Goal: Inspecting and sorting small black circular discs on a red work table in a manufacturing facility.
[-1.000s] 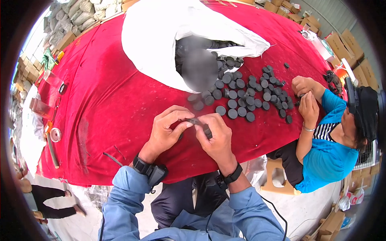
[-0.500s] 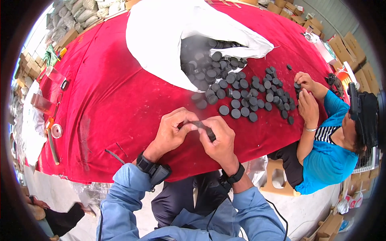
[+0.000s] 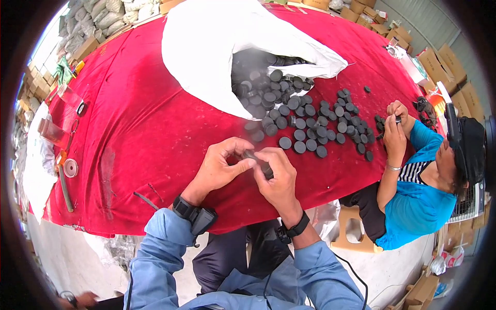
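Observation:
My left hand (image 3: pixel 219 164) and my right hand (image 3: pixel 279 181) meet over the near edge of the red cloth. Between their fingertips they pinch a dark piece (image 3: pixel 249 154), mostly covered by the fingers. A second black round piece (image 3: pixel 267 170), like a cap, is tucked in the curled fingers of my right hand. Just beyond lies a loose spread of black round caps (image 3: pixel 299 135), some stacked on others. They spill from the mouth of a large white woven sack (image 3: pixel 194 67), where many more lie inside.
At the right a co-worker in a blue top (image 3: pixel 418 206) handles a small black piece. Along the left edge are clear plastic jars (image 3: pixel 53 133), a hammer-like tool (image 3: pixel 64 181) and a pinkish round lid (image 3: pixel 71 167). Cardboard boxes (image 3: pixel 439 70) stand behind at the right.
My fingertips have drawn closer around the dark piece, which showed as a strip between them before. The co-worker's hands have lifted from the cloth with a piece.

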The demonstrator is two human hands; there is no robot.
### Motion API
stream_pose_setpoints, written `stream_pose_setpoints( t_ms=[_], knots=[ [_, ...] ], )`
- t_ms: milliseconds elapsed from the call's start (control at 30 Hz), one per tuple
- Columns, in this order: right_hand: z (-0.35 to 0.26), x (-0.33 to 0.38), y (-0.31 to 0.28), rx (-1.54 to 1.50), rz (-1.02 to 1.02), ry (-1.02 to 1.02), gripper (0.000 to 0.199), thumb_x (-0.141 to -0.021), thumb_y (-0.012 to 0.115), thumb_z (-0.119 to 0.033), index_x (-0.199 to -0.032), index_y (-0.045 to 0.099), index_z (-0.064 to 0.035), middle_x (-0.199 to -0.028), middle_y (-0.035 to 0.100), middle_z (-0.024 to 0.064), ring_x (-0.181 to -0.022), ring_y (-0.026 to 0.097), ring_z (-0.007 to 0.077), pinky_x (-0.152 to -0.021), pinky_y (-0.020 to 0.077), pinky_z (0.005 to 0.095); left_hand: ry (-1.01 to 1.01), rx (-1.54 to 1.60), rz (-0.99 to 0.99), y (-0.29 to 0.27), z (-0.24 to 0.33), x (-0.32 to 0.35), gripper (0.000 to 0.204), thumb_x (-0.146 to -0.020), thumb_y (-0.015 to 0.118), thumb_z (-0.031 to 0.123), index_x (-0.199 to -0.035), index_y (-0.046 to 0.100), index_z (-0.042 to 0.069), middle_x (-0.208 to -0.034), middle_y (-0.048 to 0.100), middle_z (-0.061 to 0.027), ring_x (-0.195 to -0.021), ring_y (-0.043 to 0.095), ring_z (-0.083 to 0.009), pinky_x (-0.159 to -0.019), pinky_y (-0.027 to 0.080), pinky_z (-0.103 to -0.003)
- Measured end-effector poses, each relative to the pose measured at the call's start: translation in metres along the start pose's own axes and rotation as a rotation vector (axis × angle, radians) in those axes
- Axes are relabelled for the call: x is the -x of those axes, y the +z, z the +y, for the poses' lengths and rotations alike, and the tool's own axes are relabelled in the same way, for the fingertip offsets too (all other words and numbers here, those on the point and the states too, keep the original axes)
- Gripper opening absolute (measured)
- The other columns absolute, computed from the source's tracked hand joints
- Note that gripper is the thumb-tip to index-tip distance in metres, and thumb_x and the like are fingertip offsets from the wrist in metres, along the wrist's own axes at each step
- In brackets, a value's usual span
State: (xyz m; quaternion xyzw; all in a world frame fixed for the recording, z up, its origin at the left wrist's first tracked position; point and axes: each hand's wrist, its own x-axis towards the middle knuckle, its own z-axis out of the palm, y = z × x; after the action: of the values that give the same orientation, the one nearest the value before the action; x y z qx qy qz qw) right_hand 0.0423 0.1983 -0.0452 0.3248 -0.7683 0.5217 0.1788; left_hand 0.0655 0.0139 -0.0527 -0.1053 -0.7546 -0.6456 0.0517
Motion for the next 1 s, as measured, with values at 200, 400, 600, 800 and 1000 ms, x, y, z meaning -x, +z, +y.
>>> stream_pose_setpoints(
  t_ms=[200,400,600,800,1000],
  knots=[
    [0.003,0.001,0.001,-0.014,0.003,0.118,0.034,-0.076,0.071,0.004,-0.108,0.060,-0.0012,-0.101,0.065,0.0162,-0.093,0.066,0.0339,-0.079,0.0525,0.0404,0.084,0.178,0.088,0.004,0.012,-0.005,0.040,-0.080,0.073,-0.007,-0.116,0.058,0.003,-0.108,0.066,-0.0049,-0.093,0.063,-0.0105,-0.087,0.051,-0.028],
    [0.003,0.002,0.003,-0.051,0.042,0.252,0.031,-0.078,0.069,0.002,-0.107,0.061,-0.0007,-0.096,0.067,0.0121,-0.089,0.066,0.0242,-0.078,0.0512,0.0338,0.103,0.195,0.092,0.003,0.010,-0.004,0.050,-0.077,0.071,-0.014,-0.121,0.054,0.004,-0.115,0.064,-0.0080,-0.103,0.063,-0.0143,-0.093,0.051,-0.031],
    [0.007,0.002,0.003,-0.033,0.058,0.181,0.034,-0.078,0.065,0.004,-0.111,0.060,-0.0014,-0.098,0.066,0.0126,-0.090,0.066,0.0252,-0.080,0.0506,0.0350,0.045,0.315,0.031,0.001,0.010,-0.004,0.043,-0.081,0.064,-0.018,-0.118,0.056,0.001,-0.117,0.063,-0.0110,-0.109,0.064,-0.0195,-0.096,0.052,-0.032],
    [0.001,0.000,-0.001,-0.022,-0.022,0.176,0.037,-0.077,0.065,0.005,-0.113,0.057,-0.0002,-0.100,0.062,0.0178,-0.094,0.064,0.0345,-0.081,0.0506,0.0406,0.036,0.358,-0.003,-0.002,0.009,-0.006,0.031,-0.083,0.064,-0.016,-0.110,0.064,-0.002,-0.117,0.064,-0.0134,-0.110,0.065,-0.0211,-0.095,0.053,-0.032],
    [-0.002,-0.001,0.000,-0.011,-0.034,0.163,0.038,-0.076,0.066,0.006,-0.113,0.057,-0.0001,-0.101,0.062,0.0178,-0.093,0.064,0.0349,-0.081,0.0506,0.0412,0.102,0.159,0.037,-0.006,0.013,-0.004,0.033,-0.078,0.075,-0.007,-0.109,0.074,0.005,-0.119,0.064,-0.0112,-0.111,0.063,-0.0214,-0.095,0.051,-0.032]
  ],
)
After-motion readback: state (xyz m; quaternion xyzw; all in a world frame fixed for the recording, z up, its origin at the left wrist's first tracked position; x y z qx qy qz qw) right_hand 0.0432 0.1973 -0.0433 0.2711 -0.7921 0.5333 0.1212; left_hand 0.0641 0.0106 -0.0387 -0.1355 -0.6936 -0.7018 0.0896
